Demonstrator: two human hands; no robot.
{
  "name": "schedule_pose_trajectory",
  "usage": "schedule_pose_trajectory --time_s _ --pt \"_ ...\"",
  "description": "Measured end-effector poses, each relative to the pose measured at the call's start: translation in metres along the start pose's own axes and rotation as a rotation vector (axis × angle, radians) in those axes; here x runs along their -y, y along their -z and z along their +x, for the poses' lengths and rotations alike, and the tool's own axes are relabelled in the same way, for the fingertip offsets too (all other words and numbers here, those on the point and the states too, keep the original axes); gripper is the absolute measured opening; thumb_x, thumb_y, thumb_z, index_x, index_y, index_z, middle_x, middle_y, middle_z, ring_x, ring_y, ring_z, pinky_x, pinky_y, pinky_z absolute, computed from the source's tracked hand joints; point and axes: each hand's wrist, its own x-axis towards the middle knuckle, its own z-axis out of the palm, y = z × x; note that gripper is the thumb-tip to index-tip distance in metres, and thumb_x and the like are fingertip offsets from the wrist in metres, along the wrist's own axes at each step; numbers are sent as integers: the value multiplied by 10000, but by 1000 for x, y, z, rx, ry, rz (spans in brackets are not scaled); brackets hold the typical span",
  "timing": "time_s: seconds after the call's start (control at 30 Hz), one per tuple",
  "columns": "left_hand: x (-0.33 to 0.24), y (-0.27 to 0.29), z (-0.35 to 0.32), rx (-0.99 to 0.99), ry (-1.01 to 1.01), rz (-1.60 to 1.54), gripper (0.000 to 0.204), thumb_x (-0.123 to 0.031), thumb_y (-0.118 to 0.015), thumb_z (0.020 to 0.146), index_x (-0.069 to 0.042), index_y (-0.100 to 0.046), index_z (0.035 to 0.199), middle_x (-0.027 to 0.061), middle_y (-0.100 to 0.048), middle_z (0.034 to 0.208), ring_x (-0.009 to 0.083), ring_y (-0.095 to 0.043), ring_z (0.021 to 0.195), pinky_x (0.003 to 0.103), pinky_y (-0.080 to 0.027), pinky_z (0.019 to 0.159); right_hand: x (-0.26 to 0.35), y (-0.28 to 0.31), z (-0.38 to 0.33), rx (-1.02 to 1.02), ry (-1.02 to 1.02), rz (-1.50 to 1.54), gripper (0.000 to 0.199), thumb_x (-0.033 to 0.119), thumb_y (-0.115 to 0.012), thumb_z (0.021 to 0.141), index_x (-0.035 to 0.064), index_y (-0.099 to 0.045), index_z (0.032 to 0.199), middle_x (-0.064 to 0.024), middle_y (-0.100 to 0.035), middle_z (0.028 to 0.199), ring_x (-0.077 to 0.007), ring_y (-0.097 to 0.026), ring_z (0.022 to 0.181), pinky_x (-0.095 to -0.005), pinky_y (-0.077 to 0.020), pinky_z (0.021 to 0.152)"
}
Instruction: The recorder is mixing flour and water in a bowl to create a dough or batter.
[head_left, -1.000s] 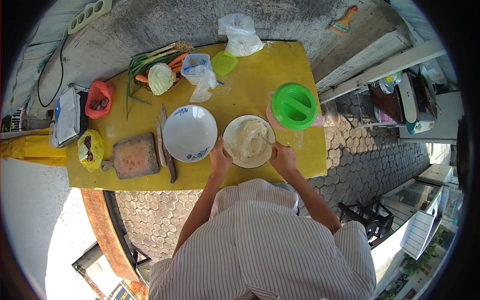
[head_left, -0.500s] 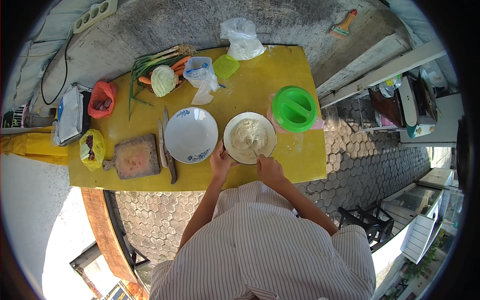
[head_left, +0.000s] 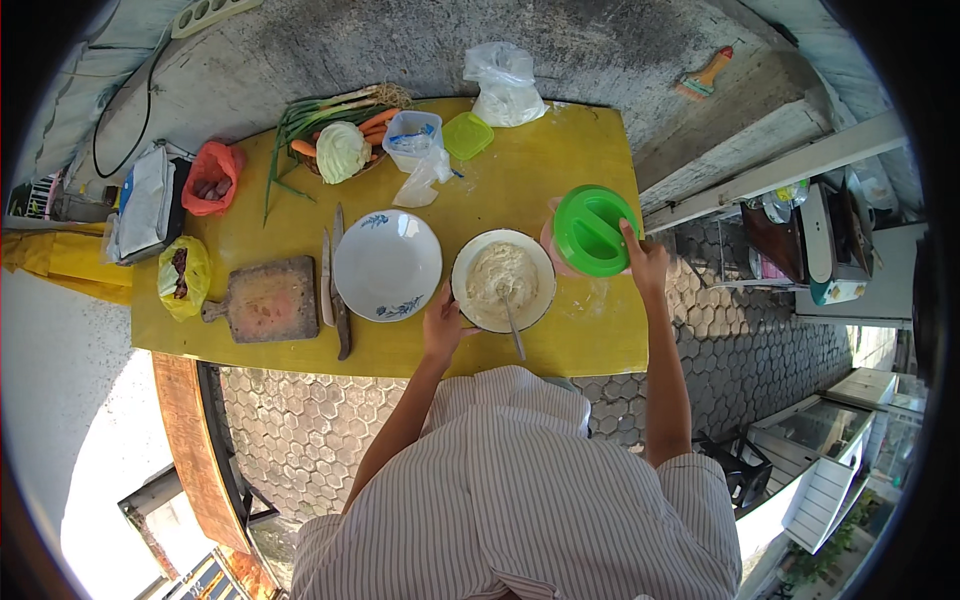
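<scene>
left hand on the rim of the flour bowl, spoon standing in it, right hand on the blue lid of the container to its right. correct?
Not quite: the lid under the right hand is green, not blue, as the head view shows. The rest holds: the left hand is on the rim of the flour bowl, and the spoon stands in it.

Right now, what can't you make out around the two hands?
Head view only:
- What is under the green lid: the lid covers it, and the right hand rests on its rim.
- Left hand fingers: tucked against the flour bowl, grip unclear.
- Spoon tip: buried in flour.
</scene>
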Motion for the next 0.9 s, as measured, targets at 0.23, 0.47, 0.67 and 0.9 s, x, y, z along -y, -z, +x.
schedule_pose_trajectory --time_s 0.23,0.47,0.67,0.9 --pt "-3 1 -4 -1 22 -24 486 -3 -315 910 -82 -300 1389 93 -420 1338 231 -509 1133 346 -587 741 -17 1 1 51 -51 289 516 426 -721 736 -13 -585 502 -34 -435 418 -88 -424 399 -292 -354 403" --pt "-1 1 -1 -32 21 -47 461 -10 -354 923 -93 -330 1377 83 -456 1309 210 -521 1122 373 -594 717 -11 20 3 108 277 15 556 337 -741 728 -4 -440 408 8 -323 368 -60 -294 383 -288 -219 373" --pt "2 1 -1 -5 1 -9 494 -5 -325 909 -115 -317 1391 75 -426 1318 223 -483 1156 357 -587 746 18 28 -5 153 459 -146 536 306 -761 685 -14 -434 407 -32 -316 350 -87 -301 345 -296 -251 355" --pt "4 2 0 -6 43 -29 493 -10 -340 909 -114 -316 1391 73 -421 1322 225 -476 1164 365 -584 753 43 29 -12 161 573 -221 491 284 -783 633 -10 -459 409 -99 -387 351 -132 -370 305 -297 -323 348"
